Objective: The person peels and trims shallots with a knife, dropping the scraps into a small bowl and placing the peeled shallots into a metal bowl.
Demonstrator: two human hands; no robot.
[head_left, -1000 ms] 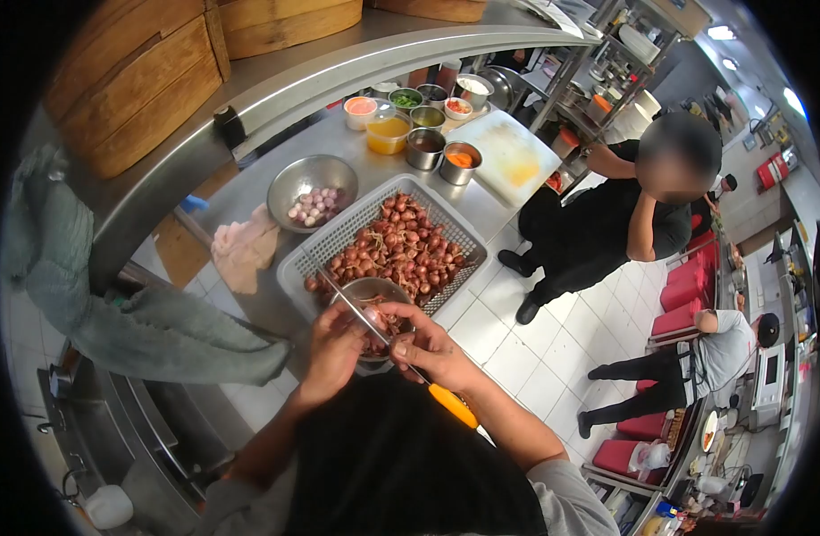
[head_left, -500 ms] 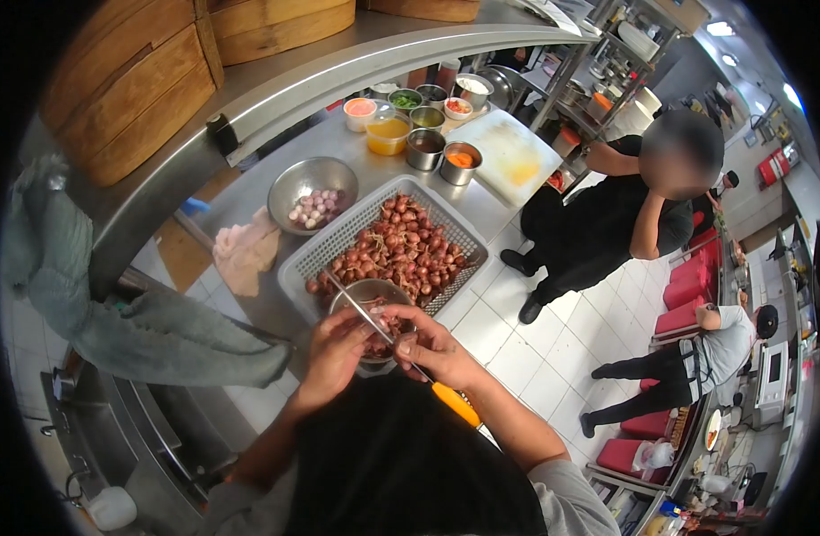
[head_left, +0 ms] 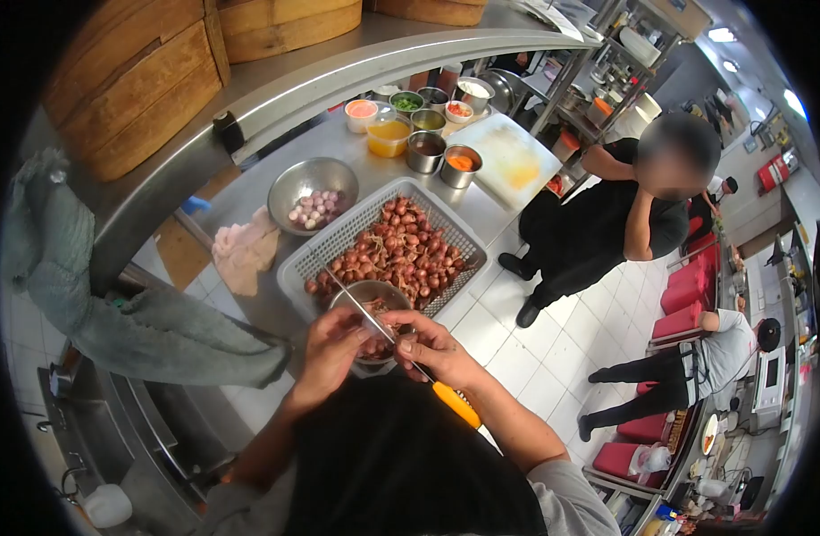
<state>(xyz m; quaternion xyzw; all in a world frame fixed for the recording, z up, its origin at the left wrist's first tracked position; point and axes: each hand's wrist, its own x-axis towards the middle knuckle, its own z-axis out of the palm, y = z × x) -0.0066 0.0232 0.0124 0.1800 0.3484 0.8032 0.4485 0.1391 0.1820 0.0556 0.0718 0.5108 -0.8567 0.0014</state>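
1. Your left hand (head_left: 331, 347): palm inward, fingers curled beside the blade; cannot tell whether they grip anything.
2. Metal bowl (head_left: 370, 290): at the basket's near side, partly hidden by your fingers; contents unclear.
3. Shallots (head_left: 403, 241): heaped in grey basket (head_left: 453, 211), beyond hands.
4. Your right hand (head_left: 435, 347): closed on knife (head_left: 456, 405), yellow handle near-right, blade slanting far-left.
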